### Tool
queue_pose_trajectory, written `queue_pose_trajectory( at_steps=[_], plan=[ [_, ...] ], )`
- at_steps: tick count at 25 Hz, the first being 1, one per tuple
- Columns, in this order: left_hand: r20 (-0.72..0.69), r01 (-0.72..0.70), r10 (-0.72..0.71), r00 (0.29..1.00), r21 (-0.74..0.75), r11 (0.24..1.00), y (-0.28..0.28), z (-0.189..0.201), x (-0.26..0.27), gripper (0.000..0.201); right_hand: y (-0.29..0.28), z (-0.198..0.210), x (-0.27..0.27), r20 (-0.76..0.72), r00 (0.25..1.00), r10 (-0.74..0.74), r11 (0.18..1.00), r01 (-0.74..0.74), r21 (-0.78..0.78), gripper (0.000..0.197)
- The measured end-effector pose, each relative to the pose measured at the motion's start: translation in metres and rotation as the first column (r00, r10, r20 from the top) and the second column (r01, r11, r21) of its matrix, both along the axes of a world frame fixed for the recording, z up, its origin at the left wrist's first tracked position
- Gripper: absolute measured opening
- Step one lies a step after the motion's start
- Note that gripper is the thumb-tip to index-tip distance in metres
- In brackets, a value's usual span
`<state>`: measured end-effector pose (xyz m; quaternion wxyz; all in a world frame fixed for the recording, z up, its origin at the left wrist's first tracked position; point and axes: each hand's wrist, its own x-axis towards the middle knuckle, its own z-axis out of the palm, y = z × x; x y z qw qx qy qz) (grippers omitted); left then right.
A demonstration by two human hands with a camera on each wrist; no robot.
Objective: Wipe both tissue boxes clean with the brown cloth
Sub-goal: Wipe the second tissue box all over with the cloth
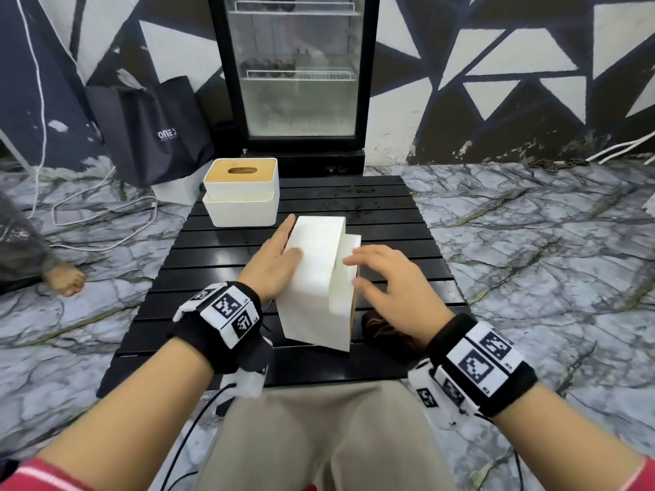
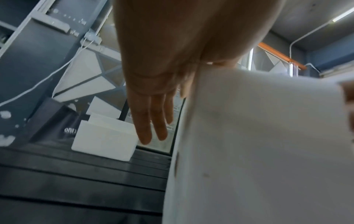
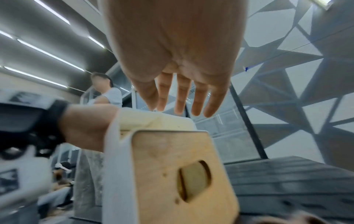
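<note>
Hands on a tipped tissue box, the second box waiting behind.

The near box (image 1: pixel 313 278) lies on its side on the black slatted table (image 1: pixel 407 221), its wooden lid (image 3: pixel 178 171) with the oval slot facing right. The left hand (image 1: pixel 274 260) lies flat against the box's left face, fingers straight, thumb on the upper white face. The right hand (image 1: pixel 384 281) hovers with fingers spread and relaxed, fingertips at the box's upper right edge; whether they touch it I cannot tell. The brown cloth (image 1: pixel 384 329) lies crumpled on the table, just right of the box, under the right wrist. The far box (image 1: pixel 241 194) stands upright at the table's back left, well apart from both hands. A glass-door fridge (image 1: pixel 294 76) stands behind the table.
</note>
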<state>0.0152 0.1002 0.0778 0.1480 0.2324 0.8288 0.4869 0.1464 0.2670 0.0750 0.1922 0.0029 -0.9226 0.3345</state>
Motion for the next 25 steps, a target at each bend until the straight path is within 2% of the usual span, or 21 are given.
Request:
queue_pose_trajectory(
  at_steps=[2, 4, 6, 8, 9, 11, 14, 16, 20, 23, 25],
  plan=[
    [-0.072, 0.064, -0.07, 0.995, -0.074, 0.995, -0.004, 0.001, -0.008, 0.05, -0.021, 0.005, -0.003, -0.022, 0.996, 0.091, 0.995, -0.09, 0.052, 0.031],
    [-0.104, 0.104, -0.12, 0.987, -0.151, 0.983, -0.011, 0.0, -0.015, 0.047, -0.031, -0.001, -0.005, 0.01, 0.991, 0.135, 0.975, -0.134, 0.176, 0.038],
    [-0.134, 0.099, -0.132, 0.982, -0.23, 0.968, -0.021, -0.001, -0.019, 0.045, -0.028, -0.005, -0.005, 0.038, 0.994, 0.105, 0.959, -0.111, 0.262, 0.044],
    [-0.209, 0.046, -0.116, 0.971, -0.316, 0.948, -0.034, -0.001, -0.017, 0.043, -0.019, -0.004, -0.003, 0.046, 0.998, 0.052, 0.962, -0.062, 0.266, 0.042],
    [-0.253, 0.006, -0.092, 0.963, -0.322, 0.947, -0.04, -0.001, -0.015, 0.039, -0.014, -0.004, -0.002, 0.051, 0.998, 0.025, 0.97, -0.036, 0.239, 0.039],
    [-0.31, -0.062, -0.012, 0.951, -0.227, 0.972, -0.048, 0.004, -0.009, 0.031, -0.005, -0.001, -0.001, 0.092, 0.995, -0.029, 0.992, 0.018, 0.125, 0.029],
    [-0.25, -0.138, 0.118, 0.961, -0.064, 0.988, -0.043, 0.013, -0.007, 0.02, -0.012, 0.006, -0.008, 0.106, 0.992, -0.062, 0.99, 0.075, -0.121, 0.018],
    [-0.223, -0.177, 0.165, 0.961, -0.033, 0.984, -0.038, 0.014, -0.008, 0.023, -0.026, 0.009, -0.016, 0.081, 0.989, -0.12, 0.973, 0.133, -0.189, 0.013],
    [-0.219, -0.202, 0.186, 0.958, -0.056, 0.978, -0.04, 0.009, -0.011, 0.027, -0.043, 0.005, -0.023, 0.117, 0.973, -0.199, 0.943, 0.223, -0.246, 0.027],
    [-0.177, -0.202, 0.19, 0.966, -0.054, 0.978, -0.051, 0.008, -0.004, 0.031, -0.043, 0.006, -0.019, 0.123, 0.98, -0.157, 0.926, 0.189, -0.325, 0.045],
    [-0.121, -0.171, 0.165, 0.979, -0.046, 0.984, -0.062, 0.009, 0.002, 0.045, -0.045, 0.006, -0.013, 0.126, 0.986, -0.109, 0.938, 0.144, -0.315, 0.06]
  ],
)
